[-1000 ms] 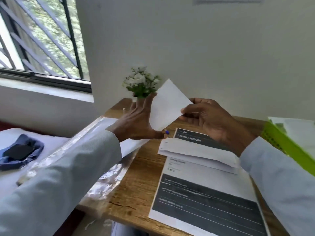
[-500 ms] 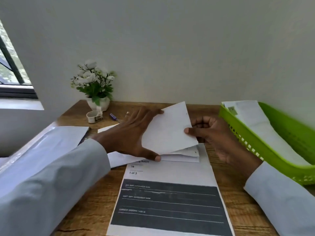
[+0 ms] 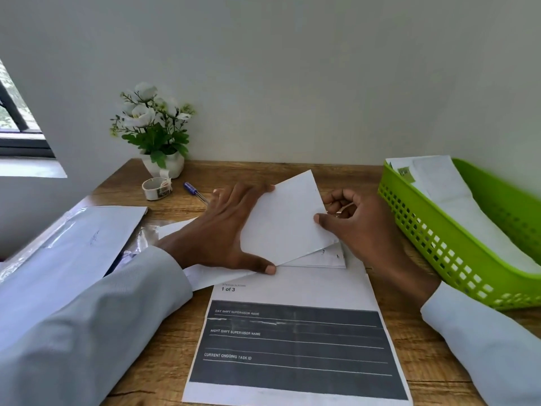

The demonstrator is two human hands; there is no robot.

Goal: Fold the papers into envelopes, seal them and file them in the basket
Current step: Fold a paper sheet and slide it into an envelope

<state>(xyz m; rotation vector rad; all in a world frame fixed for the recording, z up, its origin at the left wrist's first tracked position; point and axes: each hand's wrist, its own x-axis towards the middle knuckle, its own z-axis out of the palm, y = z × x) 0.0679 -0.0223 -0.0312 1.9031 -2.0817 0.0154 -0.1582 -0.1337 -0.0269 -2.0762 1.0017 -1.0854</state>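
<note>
Lowered since earlier, both hands' grip clamps the folded paper (image 3: 288, 218); green basket (image 3: 456, 259) holds envelopes (image 3: 448, 194)

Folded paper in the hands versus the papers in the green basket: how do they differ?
The folded paper is held tilted above the desk, left hand and right hand pinching its edges; the basket papers lie loose in the green basket. The held one is blank, while the basket papers show a green mark. Both are white.

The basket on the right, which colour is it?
The basket is bright lime green, seen best in the head view.
</note>
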